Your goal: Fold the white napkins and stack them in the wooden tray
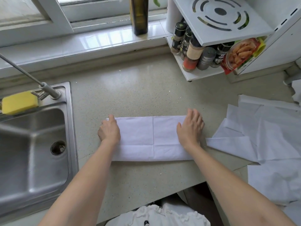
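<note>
A white napkin [151, 137], folded into a long strip, lies flat on the speckled countertop [138, 92] in front of me. My left hand [109, 130] rests on its left end, fingers curled at the far left corner. Palm down, my right hand [190, 127] presses flat on the strip's right end with fingers spread. A loose pile of unfolded white napkins [267, 136] spreads over the counter at the right. No wooden tray is in view.
A steel sink [32, 144] with a tap and a yellow sponge [19, 101] fills the left. A white spice rack [203, 51] with jars stands at the back right. A dark bottle [139, 15] is on the window sill.
</note>
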The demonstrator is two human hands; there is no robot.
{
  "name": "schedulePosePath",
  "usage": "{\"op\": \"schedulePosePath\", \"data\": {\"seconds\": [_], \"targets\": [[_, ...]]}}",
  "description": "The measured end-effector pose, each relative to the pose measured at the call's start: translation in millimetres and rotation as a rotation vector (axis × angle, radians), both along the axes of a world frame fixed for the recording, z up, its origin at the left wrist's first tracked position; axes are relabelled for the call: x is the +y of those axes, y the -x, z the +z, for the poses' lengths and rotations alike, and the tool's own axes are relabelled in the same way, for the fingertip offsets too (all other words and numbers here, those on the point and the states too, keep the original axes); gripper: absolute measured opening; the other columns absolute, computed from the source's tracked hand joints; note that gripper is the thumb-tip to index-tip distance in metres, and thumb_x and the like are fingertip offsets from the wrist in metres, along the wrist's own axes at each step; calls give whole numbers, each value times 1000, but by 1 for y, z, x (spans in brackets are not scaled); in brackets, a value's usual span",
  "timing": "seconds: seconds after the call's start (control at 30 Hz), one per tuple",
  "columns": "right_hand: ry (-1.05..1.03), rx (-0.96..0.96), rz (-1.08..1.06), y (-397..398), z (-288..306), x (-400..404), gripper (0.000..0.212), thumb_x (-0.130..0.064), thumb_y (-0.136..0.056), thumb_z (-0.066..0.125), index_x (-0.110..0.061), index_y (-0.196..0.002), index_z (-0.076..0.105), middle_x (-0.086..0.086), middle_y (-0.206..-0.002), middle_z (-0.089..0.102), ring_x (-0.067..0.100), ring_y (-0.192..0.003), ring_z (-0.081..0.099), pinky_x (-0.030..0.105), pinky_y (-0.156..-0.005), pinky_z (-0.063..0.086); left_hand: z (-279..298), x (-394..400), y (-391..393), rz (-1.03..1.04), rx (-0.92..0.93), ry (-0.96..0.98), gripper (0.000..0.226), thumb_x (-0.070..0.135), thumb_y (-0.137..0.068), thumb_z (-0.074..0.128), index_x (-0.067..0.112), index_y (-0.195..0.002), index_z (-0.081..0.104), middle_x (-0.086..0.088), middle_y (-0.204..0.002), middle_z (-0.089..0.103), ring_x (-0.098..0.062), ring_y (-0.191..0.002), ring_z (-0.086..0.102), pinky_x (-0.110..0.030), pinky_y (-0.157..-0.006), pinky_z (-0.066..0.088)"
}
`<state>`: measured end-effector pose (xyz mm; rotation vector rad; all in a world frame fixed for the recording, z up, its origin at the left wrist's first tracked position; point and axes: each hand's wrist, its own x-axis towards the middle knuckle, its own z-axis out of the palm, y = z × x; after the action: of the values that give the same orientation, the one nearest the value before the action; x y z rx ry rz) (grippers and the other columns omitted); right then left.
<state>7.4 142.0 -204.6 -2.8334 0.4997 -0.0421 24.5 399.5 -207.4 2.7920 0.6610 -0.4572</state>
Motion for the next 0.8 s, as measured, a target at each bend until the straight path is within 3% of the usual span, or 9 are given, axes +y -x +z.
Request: {"op": "schedulePosePath", "data": {"seconds": [0.1, 0.23, 0.33, 0.4, 0.47, 0.53, 0.6, 0.67, 0.8], "targets": [[3, -104, 292, 36, -7, 32, 54, -28, -91, 49, -7, -139, 38, 15, -151, 31, 30, -141, 24, 42, -116, 16, 2, -1, 0, 11, -12, 7, 28, 13, -101, 24, 5, -117, 46, -27, -113, 55, -42, -97, 56, -43, -74, 40], [23, 86, 511, 82, -37, 63, 59, -40, -95, 30, -14, -148, 27, 9, -156, 23, 25, -144, 20, 39, -116, 6, 7, -1, -1, -55, 34, -22, 31, 5, -98, 28, 5, -125, 41, -25, -120, 53, -42, -102, 56, -42, -75, 42], [75, 142, 512, 91, -50, 64, 60, -40, -96, 28, -15, -150, 24, 9, -157, 20, 22, -145, 13, 38, -116, 3, 10, -4, -3, -101, 52, -102, 46, 1, -93, 39, 9, -138, 33, -23, -146, 30, -39, -129, 37, -44, -93, 42], [93, 156, 523, 91, -50, 64, 61, -41, -97, 24, -15, -152, 20, 7, -159, 15, 21, -146, 7, 38, -117, 1, 8, -16, 8, -267, -218, -121, 61, -2, -88, 45, 15, -145, 30, -16, -159, 3, -35, -146, 6, -45, -107, 31], [101, 168, 514, 90, -49, 66, 61, -43, -97, 20, -17, -153, 16, 6, -160, 11, 20, -147, 5, 37, -117, -2, 3, -39, 32, -415, -419, 27, 60, 3, -91, 46, 18, -147, 31, -10, -160, -1, -31, -147, -3, -45, -114, 18], [111, 178, 488, 89, -49, 71, 60, -43, -97, 18, -16, -152, 20, 7, -159, 15, 22, -147, 12, 37, -116, -1, -14, -59, 62, -490, -293, 129, 52, 21, -100, 32, 19, -151, 22, -8, -161, -2, -29, -148, -6, -42, -118, 3], [101, 172, 475, 89, -49, 73, 60, -42, -97, 19, -15, -150, 25, 7, -158, 20, 23, -145, 18, 36, -116, 1, -32, -63, 87, -514, -166, 100, 57, 37, -99, 11, 20, -153, 15, -7, -160, 1, -28, -148, -1, -41, -117, -4], [91, 188, 514, 91, -50, 68, 62, -45, -97, 16, -18, -152, 17, 4, -160, 11, 19, -147, 8, 35, -117, -1, -44, -53, 100, -551, -163, 20, 62, 43, -96, 7, 19, -152, 16, -7, -160, 9, -27, -148, 6, -42, -117, -3], [77, 200, 620, 90, -49, 36, 64, -50, -96, 9, -23, -153, 2, -3, -160, -6, 13, -147, -10, 34, -119, -5, -50, -31, 101, -492, -128, -47, 67, 53, -92, -2, 25, -152, -6, -2, -160, -13, -23, -146, -15, -42, -118, -10]]}}
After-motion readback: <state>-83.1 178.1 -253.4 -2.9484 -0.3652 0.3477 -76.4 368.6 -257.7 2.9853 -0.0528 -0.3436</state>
